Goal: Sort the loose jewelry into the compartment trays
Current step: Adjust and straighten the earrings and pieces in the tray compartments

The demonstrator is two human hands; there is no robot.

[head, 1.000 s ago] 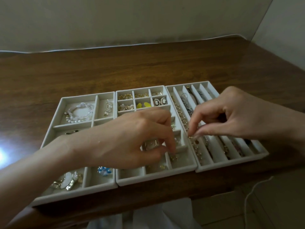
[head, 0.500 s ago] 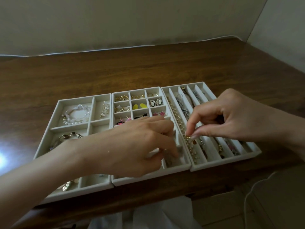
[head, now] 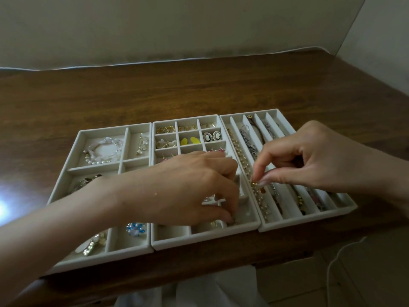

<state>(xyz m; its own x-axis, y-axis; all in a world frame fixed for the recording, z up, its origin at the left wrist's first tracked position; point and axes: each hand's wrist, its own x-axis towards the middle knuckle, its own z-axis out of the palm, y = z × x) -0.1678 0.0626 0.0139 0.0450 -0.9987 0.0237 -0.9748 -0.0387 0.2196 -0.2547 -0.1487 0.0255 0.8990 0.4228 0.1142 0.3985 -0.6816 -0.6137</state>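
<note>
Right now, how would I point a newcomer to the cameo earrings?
Of three white trays on the wooden table, take the middle tray, with small square cells. In its right column, second cell from the far end, lie the cameo earrings: dark ovals with pale beaded rims, unlike the yellow pieces beside them.

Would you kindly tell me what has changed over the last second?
The left hand slid toward the near row of the middle tray, fingertips dipping into a compartment there; whether it holds anything is unclear. The right hand still pinches the gold bead chain in the right tray; trays unmoved.
</note>
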